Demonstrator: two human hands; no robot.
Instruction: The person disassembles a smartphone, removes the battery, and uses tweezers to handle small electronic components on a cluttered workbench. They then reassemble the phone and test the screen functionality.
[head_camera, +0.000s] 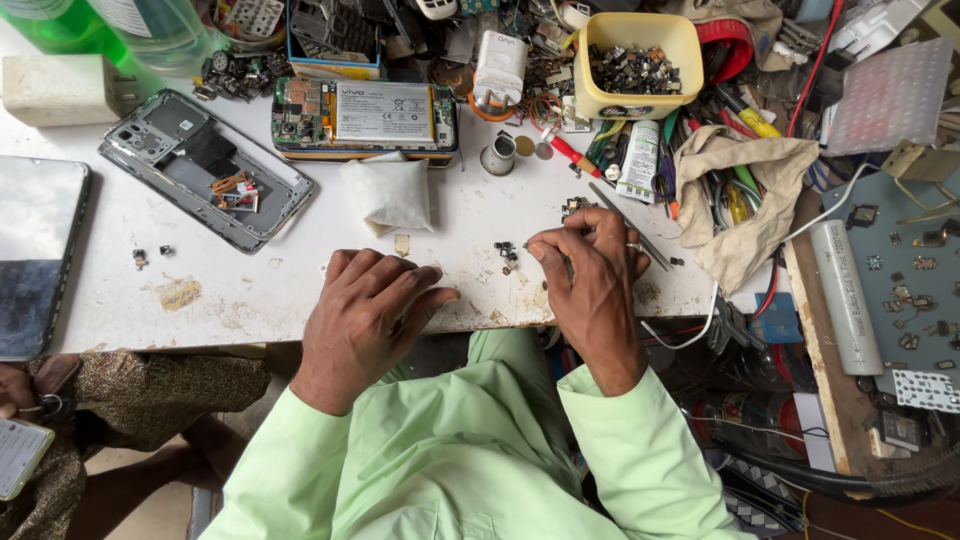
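Head view: left hand (370, 310) lay empty, fingers loosely curled on the white table's (300, 270) front edge, right hand (592, 272) pinched fingertips beside tiny screws (506, 252), what it gripped unclear, opened phone (364, 115) lay well behind, yellow tub (640, 65) beyond.

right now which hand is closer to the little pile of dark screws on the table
Right. The right hand has its fingertips just beside the small dark screws, to their right. The left hand rests flat at the table edge, lower and to their left.
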